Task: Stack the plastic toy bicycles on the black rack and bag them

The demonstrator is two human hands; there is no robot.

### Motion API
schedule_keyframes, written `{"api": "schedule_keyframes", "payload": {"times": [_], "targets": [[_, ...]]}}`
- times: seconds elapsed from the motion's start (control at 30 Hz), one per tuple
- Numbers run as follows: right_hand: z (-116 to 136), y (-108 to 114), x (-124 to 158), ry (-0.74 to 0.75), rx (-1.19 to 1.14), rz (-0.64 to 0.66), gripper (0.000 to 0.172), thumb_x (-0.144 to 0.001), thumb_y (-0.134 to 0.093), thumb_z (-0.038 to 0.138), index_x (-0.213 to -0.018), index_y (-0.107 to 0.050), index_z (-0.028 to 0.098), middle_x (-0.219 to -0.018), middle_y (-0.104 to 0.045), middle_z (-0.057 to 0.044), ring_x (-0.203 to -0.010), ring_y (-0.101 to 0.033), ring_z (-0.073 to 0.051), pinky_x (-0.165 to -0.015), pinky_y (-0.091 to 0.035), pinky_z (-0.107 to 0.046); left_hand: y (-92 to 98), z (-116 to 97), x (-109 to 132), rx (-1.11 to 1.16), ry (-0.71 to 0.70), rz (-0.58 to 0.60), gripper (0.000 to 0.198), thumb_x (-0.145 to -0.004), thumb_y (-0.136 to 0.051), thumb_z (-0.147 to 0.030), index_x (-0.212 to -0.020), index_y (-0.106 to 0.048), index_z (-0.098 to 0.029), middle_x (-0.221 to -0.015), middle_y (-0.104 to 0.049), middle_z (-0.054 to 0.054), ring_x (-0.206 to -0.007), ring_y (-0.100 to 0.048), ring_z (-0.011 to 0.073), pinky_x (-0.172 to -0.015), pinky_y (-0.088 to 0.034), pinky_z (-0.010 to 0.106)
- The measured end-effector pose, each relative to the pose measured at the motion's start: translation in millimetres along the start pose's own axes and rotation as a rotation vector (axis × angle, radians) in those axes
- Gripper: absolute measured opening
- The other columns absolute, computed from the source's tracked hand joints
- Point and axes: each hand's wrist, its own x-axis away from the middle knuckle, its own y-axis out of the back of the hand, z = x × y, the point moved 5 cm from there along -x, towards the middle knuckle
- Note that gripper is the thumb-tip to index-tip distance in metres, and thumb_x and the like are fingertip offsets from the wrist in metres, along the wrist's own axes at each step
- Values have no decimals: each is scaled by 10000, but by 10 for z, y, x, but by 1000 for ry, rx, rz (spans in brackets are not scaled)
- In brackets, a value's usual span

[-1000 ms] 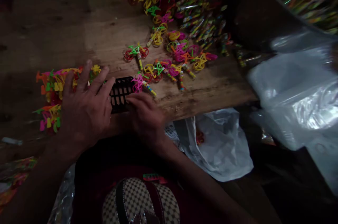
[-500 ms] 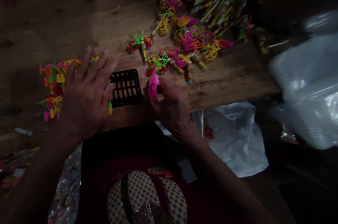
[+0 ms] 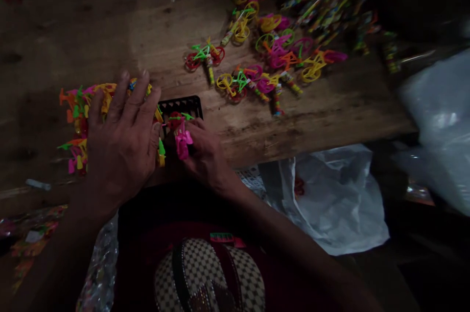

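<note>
My left hand (image 3: 121, 140) lies spread and palm down over a row of colourful plastic toys (image 3: 77, 106) at the left. A black slotted plastic rack (image 3: 199, 104) shows to the right of its thumb; the rest of the rack is hidden under the hand and toys. With its fingers closed, my right hand (image 3: 209, 157) pinches a small toy bicycle (image 3: 182, 141), mostly pink with red and green parts, over the rack's near right part. Whether the bicycle touches the rack I cannot tell.
Loose toy bicycles (image 3: 238, 82) with candy-like tubes lie at the middle right of the wooden table (image 3: 66, 23). Beyond them is a heap of wrapped tubes (image 3: 323, 3). White plastic bags (image 3: 341, 204) hang at the right, below the table edge. A clear bag (image 3: 99, 263) is at lower left.
My right hand has moved left with the pink toy bicycle, from beside the rack to over it. My left hand stays on the toys. The view has shifted slightly.
</note>
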Motion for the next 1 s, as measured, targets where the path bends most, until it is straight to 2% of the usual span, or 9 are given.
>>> {"api": "schedule_keyframes", "payload": {"times": [0.1, 0.23, 0.3, 0.43, 0.53, 0.73, 0.8, 0.87, 1.0], "targets": [[26, -20, 25, -14, 76, 34, 159, -949, -460, 181, -865, -593, 209, -822, -633, -46, -835, -552, -215, -797, -452, -365, 5, 15, -5, 50, 10, 25, 492, -1062, -299, -357, -1517, -463, -263, -1657, -377, 31, -1570, -297, 284, -1284, -218, 562], [38, -86, 59, -10, 135, 59, 171, -940, -478, 182, -1001, -638, 180, -870, -653, -71, -874, -549, -240, -801, -439, -382, 17, 19, 13, 46, -38, -18, 504, -1061, -322, -316, -1499, -492, -133, -1625, -414, 134, -1546, -337, 345, -1258, -249, 605], [42, -109, 68, 6, 155, 46, 191, -950, -475, 178, -1033, -647, 168, -884, -653, -80, -865, -541, -243, -787, -426, -381, 15, 28, 24, 43, -62, -54, 491, -1053, -349, -286, -1482, -511, -109, -1606, -441, 156, -1534, -358, 352, -1255, -257, 602], [57, -137, 66, 33, 194, -6, 193, -964, -474, 184, -1026, -656, 164, -872, -640, -79, -843, -527, -237, -769, -404, -370, 3, 69, 30, 62, -57, -64, 479, -1036, -380, -275, -1481, -521, -171, -1615, -436, 124, -1534, -361, 338, -1267, -243, 585], [79, -149, 49, 42, 215, -33, 194, -974, -465, 191, -982, -656, 159, -851, -634, -80, -817, -511, -235, -753, -398, -369, 32, 58, 28, 52, -70, -59, 467, -1037, -369, -280, -1462, -532, -177, -1609, -443, 134, -1527, -372, 356, -1244, -262, 627], [101, -161, 47, 65, 222, -31, 196, -971, -463, 188, -1004, -651, 144, -881, -643, -92, -831, -501, -240, -746, -402, -371, 103, -80, -50, 39, -65, -35, 541, -969, -532, -510, -1420, -538, -211, -1642, -382, 167, -1533, -326, 435, -1215, -245, 712], [94, -180, 56, 60, 239, -13, 158, -954, -495, 183, -981, -648, 161, -901, -642, -94, -851, -500, -246, -760, -405, -377, 99, -138, -104, 46, -89, -25, 496, -960, -547, -488, -1381, -566, -226, -1638, -397, 150, -1538, -313, 439, -1206, -256, 723], [97, -189, 61, 64, 268, -21, 139, -943, -502, 168, -928, -640, 172, -891, -633, -95, -855, -496, -250, -762, -401, -383, 83, -177, -150, 59, -129, -9, 381, -978, -520, -385, -1325, -605, -253, -1618, -442, 109, -1538, -323, 419, -1201, -257, 736], [114, -181, 62, 83, 259, -49, 181, -961, -455, 146, -941, -634, 163, -876, -622, -90, -835, -480, -244, -747, -398, -379, 62, -178, -175, 86, -168, -3, 196, -986, -511, -275, -1006, -698, -221, -1453, -630, 86, -1491, -424, 391, -1211, -259, 741]]}}
